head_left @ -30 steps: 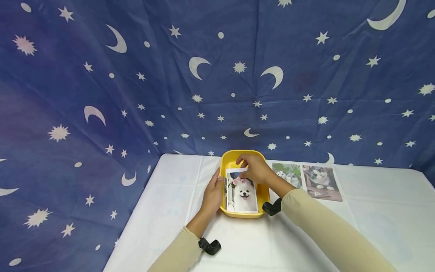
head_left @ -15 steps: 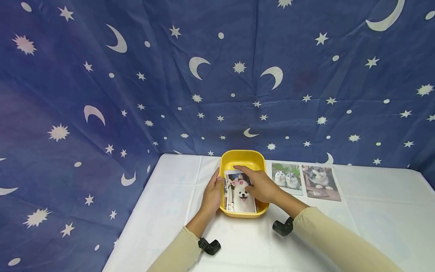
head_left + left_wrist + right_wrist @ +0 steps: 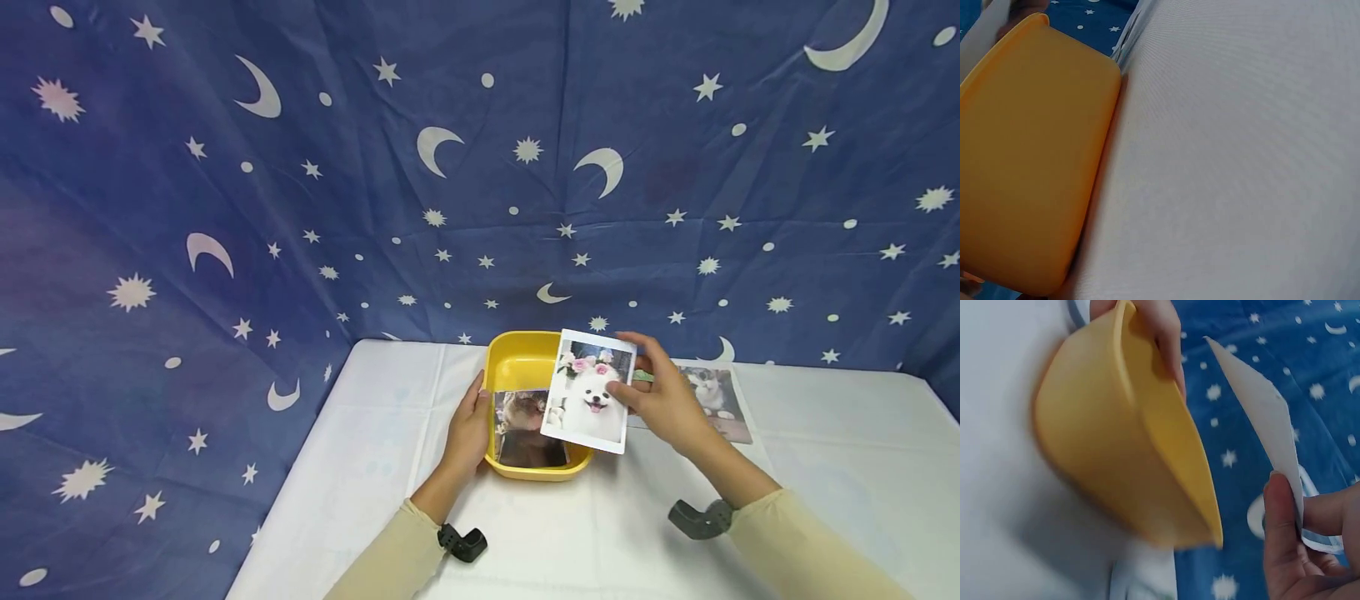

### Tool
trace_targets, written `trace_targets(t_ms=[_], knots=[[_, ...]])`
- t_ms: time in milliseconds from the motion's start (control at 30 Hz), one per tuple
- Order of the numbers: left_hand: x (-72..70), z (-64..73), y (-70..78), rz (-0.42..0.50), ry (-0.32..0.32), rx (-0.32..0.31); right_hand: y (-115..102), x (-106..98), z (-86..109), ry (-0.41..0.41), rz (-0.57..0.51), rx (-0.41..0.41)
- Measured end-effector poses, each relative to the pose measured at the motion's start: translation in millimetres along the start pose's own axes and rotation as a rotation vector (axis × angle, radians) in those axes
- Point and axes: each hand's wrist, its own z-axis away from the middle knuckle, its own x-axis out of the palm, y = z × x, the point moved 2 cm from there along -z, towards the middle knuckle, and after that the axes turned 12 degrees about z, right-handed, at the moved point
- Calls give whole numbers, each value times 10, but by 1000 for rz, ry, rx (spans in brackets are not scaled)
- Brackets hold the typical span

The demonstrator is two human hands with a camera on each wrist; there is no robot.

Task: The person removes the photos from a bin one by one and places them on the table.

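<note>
Backdrop: blue cloth (image 3: 480, 200) patterned with pale moons, stars and dots hung beyond both hands and along their left.
Table: white cloth (image 3: 375, 508) spread beneath both grips.
Right hand: the right hand (image 3: 663, 396) pinched the dog photo at its right edge, thumb on the front and fingers behind.
Dog photo: the dog photo (image 3: 585, 404), a white dog with pink flowers on its head, reached out leftward from that pinch, clear of the tub in the right wrist view.
Left hand: the left hand (image 3: 468, 425) gripped the near-left wall of the yellow tub, thumb over the rim.
Tub: the yellow tub (image 3: 521, 362) stood just right of the left grip, with the dark photo (image 3: 525, 429) lying inside.
In the way: seen from the head, the dog photo covered the tub's right side, and the right hand hid most of the greenish photo (image 3: 642, 377) behind it.
Beyond the pinch: the cat photo (image 3: 720, 404) lay to its right on the table, partly hidden.
Wrists: one black wrist camera (image 3: 465, 544) sat below the left grip, another wrist camera (image 3: 701, 519) below the right.
</note>
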Motion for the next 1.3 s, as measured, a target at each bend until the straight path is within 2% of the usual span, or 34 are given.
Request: trace_targets(t_ms=[167, 267, 433, 533, 700, 900, 1067, 1300], knots=[[2, 8, 20, -7, -2, 1, 312, -317, 232, -12, -2, 86], [5, 10, 24, -4, -9, 1, 526, -428, 375, -33, 8, 137], [3, 11, 19, 2, -6, 3, 796, -408, 578, -152, 107, 211], [7, 6, 16, -6, -7, 5, 881, -335, 655, -190, 206, 175], [12, -2, 13, -29, -1, -3, 932, -211, 719, -150, 416, 76], [15, -4, 8, -37, 15, -4, 923, -136, 712, -69, 599, -10], [21, 1, 7, -43, 15, 9, 893, -132, 684, -59, 694, 10], [18, 1, 14, -23, 9, 0, 858, -156, 673, -55, 744, 48]])
